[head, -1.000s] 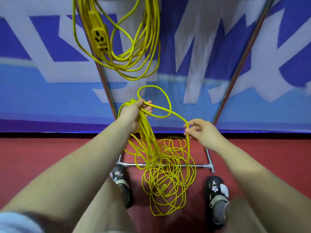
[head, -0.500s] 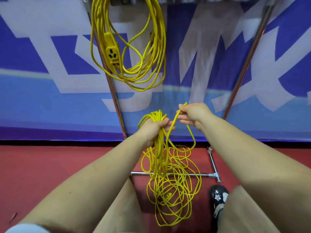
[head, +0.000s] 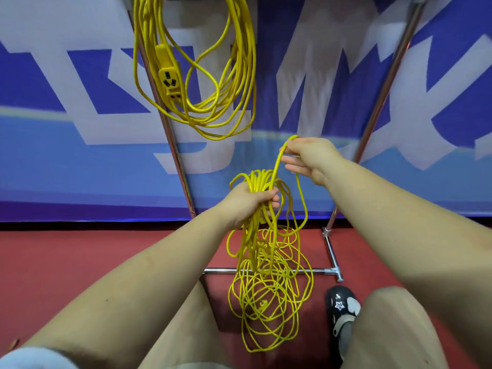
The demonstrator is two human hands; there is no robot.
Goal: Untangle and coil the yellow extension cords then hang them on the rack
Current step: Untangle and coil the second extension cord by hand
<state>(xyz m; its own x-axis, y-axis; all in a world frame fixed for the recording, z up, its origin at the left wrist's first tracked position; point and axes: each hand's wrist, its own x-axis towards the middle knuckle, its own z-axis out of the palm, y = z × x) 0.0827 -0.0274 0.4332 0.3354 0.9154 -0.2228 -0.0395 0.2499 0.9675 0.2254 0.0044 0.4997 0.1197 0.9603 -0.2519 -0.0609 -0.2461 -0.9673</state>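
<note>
The left hand point(head: 249, 202) is gripping a bundle of loops of the yellow cord point(head: 262, 182); the right hand point(head: 306, 158) is pinching one strand above it; the rest is trailing in a loose tangle point(head: 269, 302) on the red floor point(head: 80, 262) over the rack's base bar point(head: 314, 271); the cord looks light, limp and likely to snag there; a coiled cord point(head: 234, 83) is already hanging by the rack's left post point(head: 170, 145).

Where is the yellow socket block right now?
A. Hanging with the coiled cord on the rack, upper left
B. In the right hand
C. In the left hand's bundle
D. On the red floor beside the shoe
A: the socket block dangles among the loops of the coiled cord already hung on the rack, well above both hands, which hold only cord.
</note>
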